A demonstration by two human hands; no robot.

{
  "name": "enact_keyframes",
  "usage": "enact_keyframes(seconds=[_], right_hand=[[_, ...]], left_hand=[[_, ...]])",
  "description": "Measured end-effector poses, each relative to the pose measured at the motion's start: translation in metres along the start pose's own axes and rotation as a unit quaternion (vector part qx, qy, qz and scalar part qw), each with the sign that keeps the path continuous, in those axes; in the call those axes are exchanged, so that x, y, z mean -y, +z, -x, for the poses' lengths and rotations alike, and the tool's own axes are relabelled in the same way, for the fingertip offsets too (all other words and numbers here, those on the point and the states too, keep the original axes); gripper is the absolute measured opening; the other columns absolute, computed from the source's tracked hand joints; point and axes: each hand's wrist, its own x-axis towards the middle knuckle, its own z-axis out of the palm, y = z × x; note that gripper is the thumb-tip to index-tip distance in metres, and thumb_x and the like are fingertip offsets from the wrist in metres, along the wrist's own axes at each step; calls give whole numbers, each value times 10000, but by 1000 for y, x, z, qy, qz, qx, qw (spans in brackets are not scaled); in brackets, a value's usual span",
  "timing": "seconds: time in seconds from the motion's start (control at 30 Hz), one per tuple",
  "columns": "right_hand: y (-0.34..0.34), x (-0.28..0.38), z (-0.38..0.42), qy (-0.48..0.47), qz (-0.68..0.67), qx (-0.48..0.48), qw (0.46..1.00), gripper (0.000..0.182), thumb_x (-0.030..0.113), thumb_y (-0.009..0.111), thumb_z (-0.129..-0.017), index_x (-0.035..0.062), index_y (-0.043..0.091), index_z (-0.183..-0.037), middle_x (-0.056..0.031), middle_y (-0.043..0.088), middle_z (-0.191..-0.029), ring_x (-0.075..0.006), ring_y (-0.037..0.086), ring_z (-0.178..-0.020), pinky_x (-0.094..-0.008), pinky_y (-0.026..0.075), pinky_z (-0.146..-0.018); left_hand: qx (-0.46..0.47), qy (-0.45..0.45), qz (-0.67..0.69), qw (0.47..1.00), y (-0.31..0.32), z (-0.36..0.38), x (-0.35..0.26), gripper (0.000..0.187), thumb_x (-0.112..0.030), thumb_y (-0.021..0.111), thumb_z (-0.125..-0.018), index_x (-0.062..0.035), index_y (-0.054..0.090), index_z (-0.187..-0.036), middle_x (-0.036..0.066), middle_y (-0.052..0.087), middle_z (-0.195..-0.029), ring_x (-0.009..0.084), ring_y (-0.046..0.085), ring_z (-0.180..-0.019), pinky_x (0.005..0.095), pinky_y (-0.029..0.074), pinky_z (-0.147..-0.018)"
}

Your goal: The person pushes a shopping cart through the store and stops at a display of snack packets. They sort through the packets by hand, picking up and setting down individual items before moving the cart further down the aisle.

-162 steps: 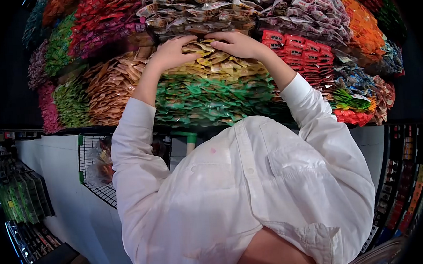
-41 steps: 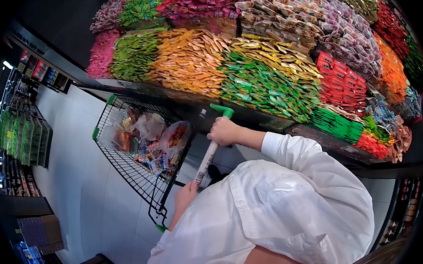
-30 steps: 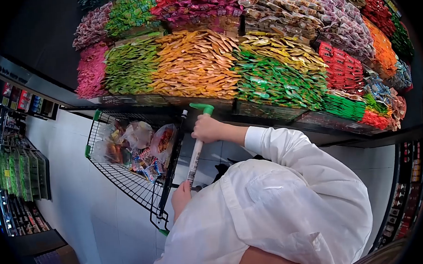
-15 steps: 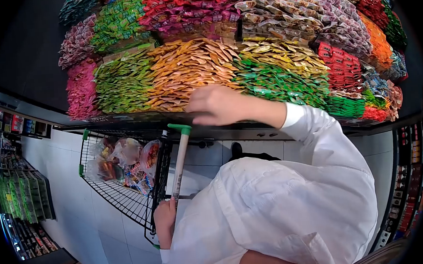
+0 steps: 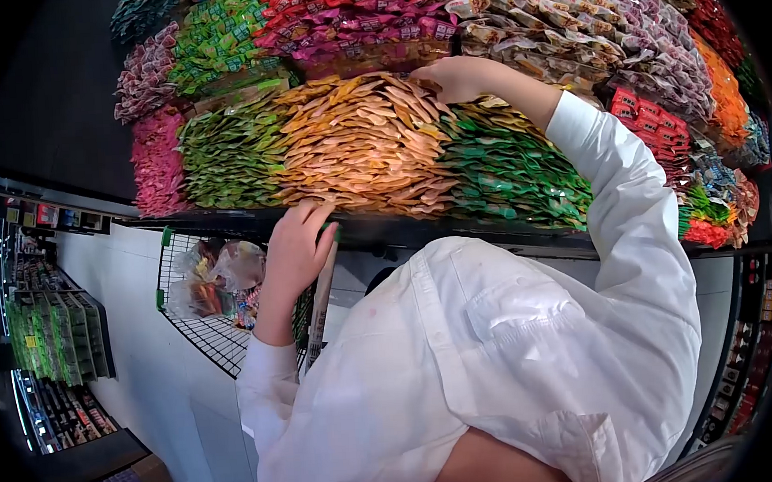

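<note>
My right hand (image 5: 456,78) reaches across to the back end of a pile of orange snack packets (image 5: 367,149). Its fingers curl down onto the rearmost packets, and the fingertips are partly hidden. At the front edge of the same pile is my left hand (image 5: 296,246), with its thumb apart from the fingers and nothing visible in it. Below that hand, the pale handle (image 5: 321,308) of a wire shopping cart (image 5: 207,342) is partly covered by my forearm. Green packets (image 5: 515,176) fill the section right of the orange ones, and olive-green packets (image 5: 229,153) the one to the left.
Plastic bags of goods (image 5: 216,273) lie in the cart. Red and pink packets (image 5: 355,18) and white-brown packets (image 5: 541,24) are heaped behind the front row. Red packets (image 5: 651,132) stand further right. A stocked shelf rack (image 5: 56,336) is across the aisle at left.
My right hand has moved back and to the right, from above the front of the orange packets to their rear. My left hand has left the cart handle and come up to the display's front edge.
</note>
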Motion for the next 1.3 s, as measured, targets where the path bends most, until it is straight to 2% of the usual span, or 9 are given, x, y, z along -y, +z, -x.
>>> enact_keyframes(seconds=[0.13,0.27,0.43,0.6,0.67,0.7,0.93,1.2,1.3], right_hand=[[3,-3,-9,10,-3,35,999,734,97,581,-829,112,249,-1483,-193,549,-1233,-325,596,-896,-454,480,-736],[5,-6,-11,7,-41,31,999,719,87,572,-807,112,293,-1469,-207,613,-1092,-341,596,-845,-441,479,-731],[11,-14,-4,10,-85,-194,977,407,53,480,-841,100,543,-1240,-203,647,-1056,-372,631,-917,-437,490,-809],[-11,-4,16,32,-162,-257,952,352,68,502,-881,74,489,-1233,-169,641,-930,-289,682,-804,-381,509,-695],[-11,5,16,-2,-355,-349,867,334,93,509,-924,21,452,-1245,-131,624,-976,-215,684,-809,-310,514,-667],[-24,18,24,46,-462,-280,840,364,147,550,-953,25,440,-1278,-56,580,-1180,-145,592,-1010,-289,528,-835],[-27,38,25,97,-585,-297,748,431,201,567,-948,79,444,-1342,-24,581,-1182,-117,576,-1075,-300,521,-893],[-17,25,33,50,-509,-288,809,299,205,583,-938,101,541,-1215,43,617,-1007,-27,572,-915,-208,479,-800],[-13,26,33,26,-466,-314,827,242,173,583,-934,97,571,-1163,53,622,-991,-18,566,-897,-200,461,-799]], left_hand=[[-41,76,-21,996,12,-79,14,354,-193,595,-872,-22,575,-1181,154,567,-1147,320,533,-1079,397,427,-923],[-73,110,-27,991,36,-133,24,463,-249,571,-906,-9,494,-1295,159,518,-1291,324,440,-1230,415,342,-1025],[-119,122,-63,983,67,-162,39,532,-357,566,-902,9,495,-1281,154,515,-1287,316,423,-1233,455,306,-1039],[-151,129,-55,979,76,-164,44,457,-344,580,-893,-28,545,-1221,145,527,-1246,322,433,-1216,479,313,-1027],[-162,132,-40,977,76,-167,48,421,-330,588,-890,-40,564,-1195,144,532,-1226,324,439,-1207,487,321,-1018],[-172,133,-19,976,77,-170,53,387,-301,598,-883,-47,580,-1175,146,534,-1211,324,446,-1196,484,334,-1006],[-118,140,76,980,59,-196,89,306,-228,564,-909,-56,604,-1159,120,584,-1170,302,520,-1124,419,386,-980],[10,140,89,986,35,-205,101,402,-326,587,-904,-75,585,-1218,124,575,-1240,295,515,-1176,387,403,-1008],[51,249,74,964,38,-229,83,444,-341,609,-882,-84,568,-1242,129,575,-1240,298,525,-1157,383,420,-990]])
